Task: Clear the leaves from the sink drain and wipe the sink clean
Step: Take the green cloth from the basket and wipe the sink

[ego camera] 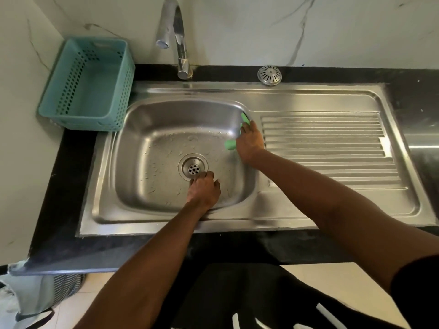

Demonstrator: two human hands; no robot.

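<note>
Stainless steel sink (147,129) with a ribbed drainboard (325,148) on its right side is sitting in a black countertop (59,186). Right hand (249,142) is pressing a green scrub pad (230,144) against the basin's right wall near the back corner; green is showing both above and below the hand, fingers look curled round the pad, though exactly how they wrap it is partly hidden. Left hand (204,188) is reaching down onto the basin floor, fingertips bunched and touching the front-right edge of the drain strainer (193,168); whether it is pinching anything there I cannot tell. The drain holes are showing plainly and water droplets are lying scattered over the basin floor around the drain. Chrome gooseneck faucet (177,36) is standing behind the basin, spout pointing left. A slotted metal drain cover (269,75) is lying on the counter ledge behind the drainboard. A teal perforated plastic basket (71,86) is sitting tilted at the back left corner, overlapping the sink rim. White marble-look wall (261,29) is running behind everything.
</note>
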